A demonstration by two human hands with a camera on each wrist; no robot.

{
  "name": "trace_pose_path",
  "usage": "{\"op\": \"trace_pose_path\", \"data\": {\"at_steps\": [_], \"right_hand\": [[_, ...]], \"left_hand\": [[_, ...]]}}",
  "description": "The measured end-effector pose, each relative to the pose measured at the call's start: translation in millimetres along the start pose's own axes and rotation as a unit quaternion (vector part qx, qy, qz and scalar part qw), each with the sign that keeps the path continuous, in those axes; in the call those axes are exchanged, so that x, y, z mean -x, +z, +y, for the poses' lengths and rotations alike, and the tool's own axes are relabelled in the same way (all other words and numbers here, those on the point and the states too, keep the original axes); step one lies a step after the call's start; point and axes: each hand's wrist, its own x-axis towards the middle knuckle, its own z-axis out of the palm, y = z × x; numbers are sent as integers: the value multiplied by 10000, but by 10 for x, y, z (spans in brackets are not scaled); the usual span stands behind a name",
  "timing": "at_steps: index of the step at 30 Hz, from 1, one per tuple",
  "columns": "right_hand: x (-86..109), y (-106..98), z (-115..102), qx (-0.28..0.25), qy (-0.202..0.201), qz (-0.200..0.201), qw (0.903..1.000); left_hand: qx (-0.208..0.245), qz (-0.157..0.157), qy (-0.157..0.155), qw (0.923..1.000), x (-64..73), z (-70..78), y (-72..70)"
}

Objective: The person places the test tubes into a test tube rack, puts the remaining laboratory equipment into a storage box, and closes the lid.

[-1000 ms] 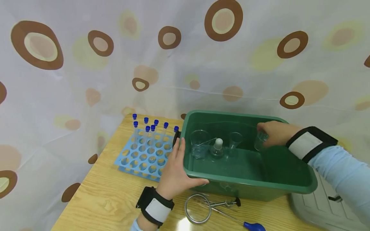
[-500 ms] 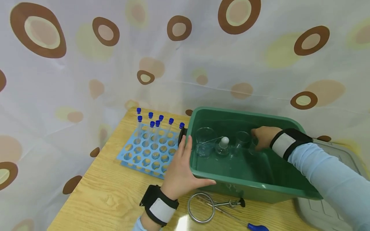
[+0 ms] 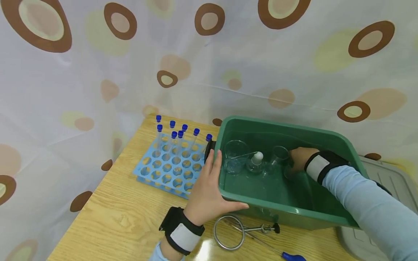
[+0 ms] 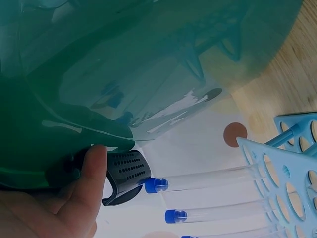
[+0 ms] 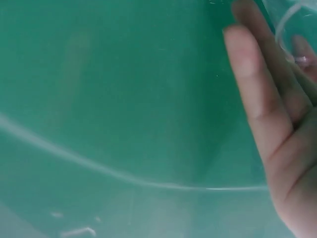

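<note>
My left hand [image 3: 205, 195] rests at the near-left corner of a green plastic bin [image 3: 277, 205]. Its fingers lie straight along the side by the black handle [image 4: 128, 171], and its thumb stretches along the front rim. Inside the bin, my right hand [image 3: 301, 159] holds a small clear glass vessel [image 3: 289, 172] low near the floor, mostly hidden by the hand. In the right wrist view, two fingers extend beside its curved rim [image 5: 282, 29]. To its left stand a glass funnel [image 3: 280, 153], a small flask-like lamp with white cap [image 3: 257, 158] and a large beaker [image 3: 233, 165].
A blue rack [image 3: 153, 176] with several blue-capped test tubes [image 3: 195, 137] stands left of the bin. In front lie a metal ring clamp [image 3: 215, 233] and a blue-bulbed dropper [image 3: 293, 256]. A grey lid [image 3: 388, 174] lies at right; a patterned curtain [image 3: 137, 72] hangs behind.
My right hand has moved left and lower inside the bin with the glass vessel, towards the funnel. My left hand stays at the bin's corner. The head view has shifted slightly.
</note>
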Motion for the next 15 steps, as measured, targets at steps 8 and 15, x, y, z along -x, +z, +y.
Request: {"op": "trace_pose_path", "data": {"at_steps": [8, 15], "right_hand": [[-3, 77, -93, 437, -76, 248, 9987], [-23, 82, -7, 214, 43, 278, 9994]], "left_hand": [[2, 47, 67, 10000, 3, 2, -2], [25, 23, 70, 10000, -2, -5, 4]]}}
